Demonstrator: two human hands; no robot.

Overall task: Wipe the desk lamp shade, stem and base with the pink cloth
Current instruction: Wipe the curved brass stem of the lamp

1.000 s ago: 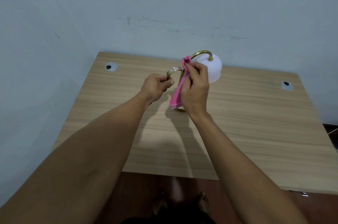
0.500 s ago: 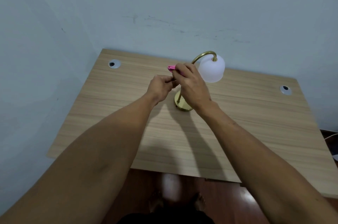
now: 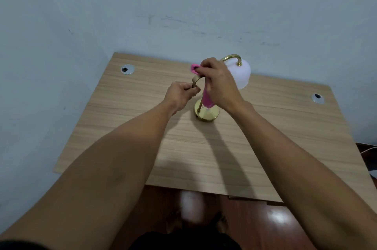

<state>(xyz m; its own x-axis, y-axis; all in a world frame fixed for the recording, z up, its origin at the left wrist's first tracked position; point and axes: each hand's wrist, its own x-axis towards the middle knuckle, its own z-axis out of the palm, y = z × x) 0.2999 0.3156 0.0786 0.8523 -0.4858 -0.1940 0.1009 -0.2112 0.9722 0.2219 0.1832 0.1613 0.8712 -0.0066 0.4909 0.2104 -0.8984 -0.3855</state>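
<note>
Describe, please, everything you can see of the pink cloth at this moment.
The pink cloth looks like soft fabric, bunched in the right hand. One crumpled end pokes out past the fingers at the top, by the lamp's gold arm; the rest hangs in a narrow strip alongside the stem, its lower edge just above the round gold base. Whether it touches the base is unclear.

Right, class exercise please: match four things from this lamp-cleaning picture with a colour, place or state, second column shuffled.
Column one:
1. frosted white dome lamp shade
2. round brass lamp base
3. pink cloth
4. left hand

Column two:
a. held in the right hand, dangling by the stem
b. grips a curved brass arm
c. stands on the wooden desk
d. hangs from a gold hook-shaped neck

Pairs: 1-d, 2-c, 3-a, 4-b
</note>
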